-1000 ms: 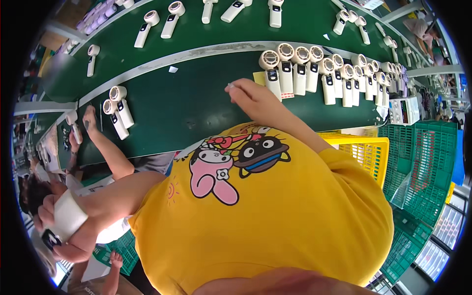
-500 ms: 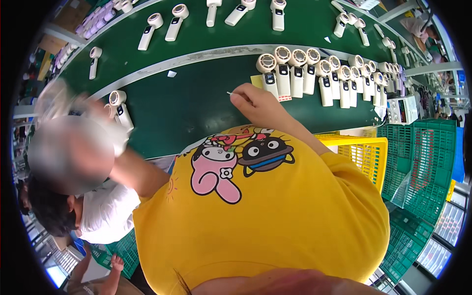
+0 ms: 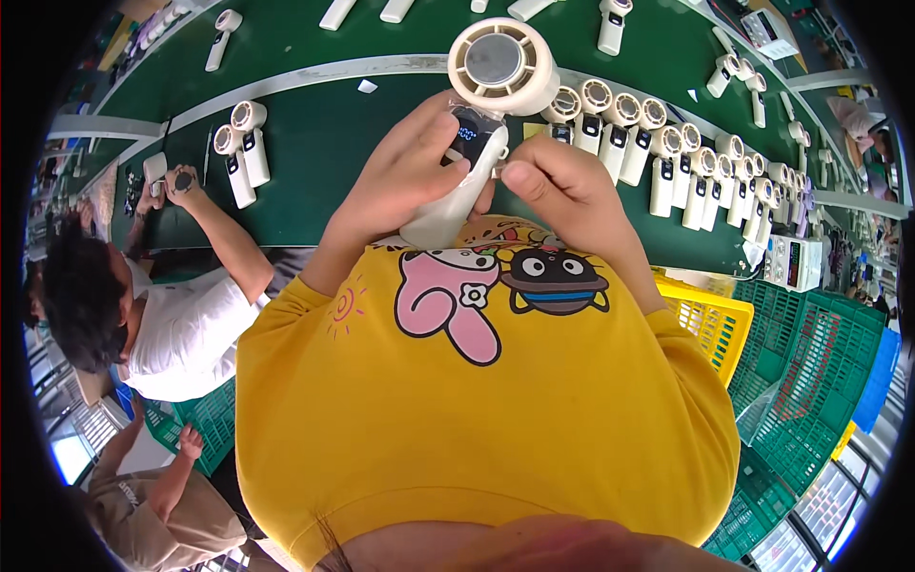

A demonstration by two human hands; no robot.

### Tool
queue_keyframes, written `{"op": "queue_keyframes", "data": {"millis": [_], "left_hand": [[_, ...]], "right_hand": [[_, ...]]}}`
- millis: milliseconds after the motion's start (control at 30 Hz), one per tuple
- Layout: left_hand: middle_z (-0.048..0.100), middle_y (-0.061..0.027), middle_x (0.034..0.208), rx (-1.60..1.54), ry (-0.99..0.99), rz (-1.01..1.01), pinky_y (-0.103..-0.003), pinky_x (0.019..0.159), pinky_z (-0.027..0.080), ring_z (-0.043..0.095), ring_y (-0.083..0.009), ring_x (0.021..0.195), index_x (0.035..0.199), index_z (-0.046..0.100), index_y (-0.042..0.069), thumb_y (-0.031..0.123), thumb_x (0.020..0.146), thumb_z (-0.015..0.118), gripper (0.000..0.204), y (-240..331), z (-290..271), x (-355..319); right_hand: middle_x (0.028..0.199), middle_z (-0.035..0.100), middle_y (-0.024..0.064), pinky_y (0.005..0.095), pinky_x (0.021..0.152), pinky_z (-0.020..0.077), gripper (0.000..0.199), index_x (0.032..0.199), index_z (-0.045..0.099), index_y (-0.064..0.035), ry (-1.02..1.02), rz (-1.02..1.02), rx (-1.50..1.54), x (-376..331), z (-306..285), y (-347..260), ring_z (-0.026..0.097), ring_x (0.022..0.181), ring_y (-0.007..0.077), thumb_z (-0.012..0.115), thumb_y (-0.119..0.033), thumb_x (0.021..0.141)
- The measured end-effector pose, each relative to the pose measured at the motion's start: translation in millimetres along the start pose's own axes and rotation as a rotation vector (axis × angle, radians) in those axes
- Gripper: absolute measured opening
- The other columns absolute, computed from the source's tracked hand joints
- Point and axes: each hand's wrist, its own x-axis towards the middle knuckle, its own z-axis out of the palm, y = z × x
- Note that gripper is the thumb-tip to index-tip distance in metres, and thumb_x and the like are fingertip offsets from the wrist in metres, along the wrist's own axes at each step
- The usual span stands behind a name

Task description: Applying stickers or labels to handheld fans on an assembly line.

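Cream plastic makes up the handheld fan (image 3: 469, 124) held up in front of the chest, above the green table (image 3: 324, 143); it has one round head with a ribbed rim and a grey disc at its centre, and one smooth handle with a small dark glossy screen lit in blue. The left hand (image 3: 405, 181) is wrapped around the handle, fingers closed on it, thumb beside the screen; the right hand (image 3: 562, 186) is curled with its fingertips pinching at the handle's edge just below the head, so both hands grip the one fan.

Below the hands spreads a yellow shirt (image 3: 477, 400) of soft cloth, printed with two cartoon animals, one pink and one dark. Just behind the right hand a row of fans (image 3: 686, 157) stands upright on the table, heads touching or nearly so; about fifteen show, though the far ones are too small to count surely. To the left a pair of fans (image 3: 243, 153) stands side by side, two in all. On the far strip of table beyond a pale rail lie several more, scattered singly; I count about nine.

At the left a co-worker in a white shirt (image 3: 181, 329) leans over the table, holding a small pale thing in both hands. At the right stand one yellow crate (image 3: 710, 319) and several green crates (image 3: 820, 353), all of plastic lattice.
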Motion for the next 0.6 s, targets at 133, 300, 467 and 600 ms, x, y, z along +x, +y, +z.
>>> {"op": "queue_keyframes", "data": {"millis": [133, 300, 467, 600], "left_hand": [[0.054, -0.0150, 0.092, 0.129, 0.033, 0.059, -0.025, 0.058, 0.043, 0.052, -0.0189, 0.064, 0.122, 0.034, -0.002, 0.006, 0.071, 0.045, 0.053, -4, -1, -2], [0.052, -0.0151, 0.097, 0.194, 0.152, 0.151, -0.025, 0.061, 0.043, 0.052, -0.0189, 0.068, 0.125, 0.030, -0.001, 0.009, 0.071, 0.045, 0.057, -15, 13, -3], [0.052, -0.0137, 0.106, 0.262, 0.145, 0.238, -0.024, 0.065, 0.044, 0.052, -0.0172, 0.079, 0.132, 0.024, 0.001, -0.004, 0.070, 0.044, 0.065, -14, 9, -6], [0.052, -0.0134, 0.107, 0.404, 0.054, 0.370, -0.024, 0.065, 0.045, 0.053, -0.0169, 0.081, 0.135, 0.021, 0.002, -0.008, 0.070, 0.044, 0.070, -16, -5, -4]], "right_hand": [[0.063, 0.056, -0.0010, 0.0225, 0.049, 0.0341, 0.019, 0.075, 0.054, -0.0065, 0.089, -0.016, -0.085, 0, 4, 4, 0.041, 0.050, 0.0118, 0.050, -0.021, 0.088], [0.063, 0.056, -0.0014, 0.0225, 0.049, 0.0346, 0.019, 0.077, 0.054, -0.0059, 0.186, -0.056, -0.140, 1, 19, 6, 0.043, 0.051, 0.0121, 0.050, -0.021, 0.088], [0.064, 0.056, -0.0012, 0.0225, 0.049, 0.0353, 0.019, 0.079, 0.053, -0.0048, 0.158, -0.103, -0.206, 4, 14, -7, 0.045, 0.052, 0.0123, 0.050, -0.022, 0.088], [0.065, 0.057, -0.0009, 0.0223, 0.049, 0.0352, 0.018, 0.080, 0.054, -0.0044, 0.119, -0.054, -0.166, 5, 9, -14, 0.045, 0.052, 0.0122, 0.050, -0.020, 0.088]]}}
